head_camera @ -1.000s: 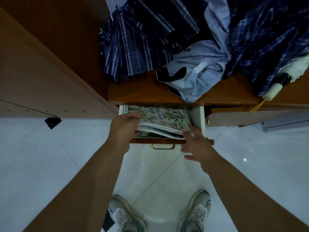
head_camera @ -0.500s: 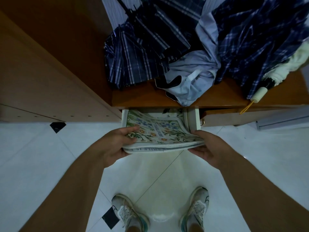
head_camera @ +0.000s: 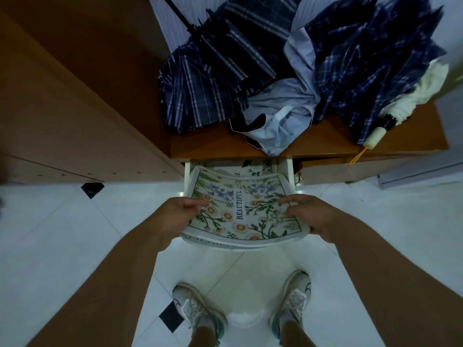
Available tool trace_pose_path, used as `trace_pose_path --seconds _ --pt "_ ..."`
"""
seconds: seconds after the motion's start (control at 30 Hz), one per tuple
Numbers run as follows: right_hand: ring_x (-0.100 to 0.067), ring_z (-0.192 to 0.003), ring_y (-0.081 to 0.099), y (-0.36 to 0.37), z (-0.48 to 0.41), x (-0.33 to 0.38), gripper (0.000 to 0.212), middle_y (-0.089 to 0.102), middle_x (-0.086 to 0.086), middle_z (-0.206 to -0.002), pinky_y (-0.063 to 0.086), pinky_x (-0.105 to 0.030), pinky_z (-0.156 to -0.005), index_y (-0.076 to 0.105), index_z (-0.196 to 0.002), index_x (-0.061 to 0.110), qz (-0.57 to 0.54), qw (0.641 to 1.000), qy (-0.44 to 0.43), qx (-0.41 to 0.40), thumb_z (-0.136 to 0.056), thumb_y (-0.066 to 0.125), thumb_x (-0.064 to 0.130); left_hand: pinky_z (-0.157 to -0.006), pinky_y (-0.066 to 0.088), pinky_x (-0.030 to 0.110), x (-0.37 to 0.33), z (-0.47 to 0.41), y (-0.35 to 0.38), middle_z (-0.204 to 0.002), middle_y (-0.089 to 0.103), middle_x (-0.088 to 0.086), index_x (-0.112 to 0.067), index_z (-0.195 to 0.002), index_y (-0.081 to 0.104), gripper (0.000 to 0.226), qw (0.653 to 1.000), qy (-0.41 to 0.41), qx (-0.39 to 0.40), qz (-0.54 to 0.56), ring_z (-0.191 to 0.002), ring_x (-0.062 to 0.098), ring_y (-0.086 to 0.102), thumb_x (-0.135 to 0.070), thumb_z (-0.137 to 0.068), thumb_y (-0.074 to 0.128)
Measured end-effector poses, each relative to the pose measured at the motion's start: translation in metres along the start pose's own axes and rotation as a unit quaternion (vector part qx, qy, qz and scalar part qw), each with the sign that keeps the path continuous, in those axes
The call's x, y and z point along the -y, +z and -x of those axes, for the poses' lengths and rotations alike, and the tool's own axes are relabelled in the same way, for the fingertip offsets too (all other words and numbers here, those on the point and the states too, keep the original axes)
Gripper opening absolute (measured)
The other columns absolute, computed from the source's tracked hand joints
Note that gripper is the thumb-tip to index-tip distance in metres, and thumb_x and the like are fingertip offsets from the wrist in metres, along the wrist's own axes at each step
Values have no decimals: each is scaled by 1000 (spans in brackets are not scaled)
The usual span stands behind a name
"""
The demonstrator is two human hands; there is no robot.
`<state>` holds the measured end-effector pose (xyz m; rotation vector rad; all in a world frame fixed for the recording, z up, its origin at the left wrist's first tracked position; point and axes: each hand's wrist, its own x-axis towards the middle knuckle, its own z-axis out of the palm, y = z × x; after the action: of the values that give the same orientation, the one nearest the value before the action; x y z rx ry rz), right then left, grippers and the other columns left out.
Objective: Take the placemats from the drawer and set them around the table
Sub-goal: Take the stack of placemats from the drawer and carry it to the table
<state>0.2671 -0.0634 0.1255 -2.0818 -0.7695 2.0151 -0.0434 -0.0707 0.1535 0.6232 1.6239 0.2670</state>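
A stack of floral placemats (head_camera: 240,209), white with daisies and the word BEAUTIFUL on top, is held half out of the open drawer (head_camera: 289,171). My left hand (head_camera: 184,212) grips the stack's left edge, thumb on top. My right hand (head_camera: 307,215) grips its right edge the same way. The stack's far end still overlaps the drawer, where another floral mat (head_camera: 258,165) lies flat inside. The drawer front is hidden under the stack.
Several folded umbrellas, plaid navy (head_camera: 208,78) and pale blue (head_camera: 280,121), lie on the wooden cabinet top (head_camera: 325,144) above the drawer. A tall wooden panel (head_camera: 62,108) stands at the left. White tiled floor (head_camera: 62,234) surrounds my shoes (head_camera: 200,314).
Both hands took hold of the stack's sides and drew it up and toward me, out of the drawer. More of the top mat's print shows now.
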Motion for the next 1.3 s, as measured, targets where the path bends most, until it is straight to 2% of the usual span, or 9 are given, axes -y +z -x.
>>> trace_pose_path --seconds 0.2,0.37,0.47,0.57,0.67,0.9,1.0,1.1,1.3 --pt "-23 -87 69 5 47 -4 16 68 -5 -104 59 -42 -79 70 -95 18 8 989 -107 -101 -80 72 14 -92 57 35 -2 45 8 -127 63 -5 -33 -122 68 53 997 64 34 27 -111 18 65 9 -93 55" --pt "-3 -90 65 -10 117 12 65 62 17 -110 56 -19 -64 56 -125 39 2 988 -149 -40 -70 86 23 -78 61 36 -26 109 0 -122 67 0 -31 -118 70 55 994 99 50 12 -97 17 72 12 -86 60" --pt "-11 -102 65 -21 166 24 77 61 12 -121 59 -32 -79 47 -133 47 -9 985 -172 -30 -70 86 26 -79 61 32 -46 154 -1 -118 70 -6 -32 -114 73 42 986 161 24 24 -97 13 72 1 -90 62" --pt "-18 -99 68 -31 225 39 60 63 4 -120 61 -38 -75 57 -119 45 -18 978 -200 -63 -69 87 29 -77 59 23 -69 206 -2 -119 68 -11 -31 -116 73 29 971 238 0 12 -98 6 71 -14 -96 61" --pt "-18 -94 69 -40 286 54 41 65 1 -115 61 -37 -70 61 -106 37 -5 964 -248 -95 -74 83 22 -91 57 35 -89 256 -6 -129 64 -6 -38 -118 71 30 958 287 20 -6 -112 11 66 -21 -95 62" --pt "-25 -94 71 -64 396 95 54 69 -7 -112 60 -47 -76 64 -104 34 -4 946 -324 -33 -70 79 -5 -90 58 45 -137 365 -13 -133 60 -6 -43 -120 68 57 943 331 30 15 -117 21 63 5 -90 63" --pt "-17 -102 66 -71 424 110 63 62 4 -123 58 -41 -84 63 -111 45 52 919 -388 -43 -69 82 2 -89 59 38 -147 402 -7 -135 50 -3 -43 -118 69 57 923 382 -50 -7 -120 19 59 6 -88 64" --pt "-14 -109 61 -79 440 126 55 58 12 -126 57 -41 -89 58 -112 55 90 885 -450 -78 -74 81 23 -90 58 32 -155 432 6 -124 50 -7 -44 -116 70 36 889 433 -151 -19 -115 12 59 -18 -91 69" --pt "-15 -110 61 -82 468 162 47 56 10 -131 57 -37 -88 57 -123 46 125 838 -523 -92 -82 75 33 -97 54 43 -148 469 17 -121 51 -19 -50 -119 66 34 855 444 -269 -1 -119 17 57 -33 -90 70"
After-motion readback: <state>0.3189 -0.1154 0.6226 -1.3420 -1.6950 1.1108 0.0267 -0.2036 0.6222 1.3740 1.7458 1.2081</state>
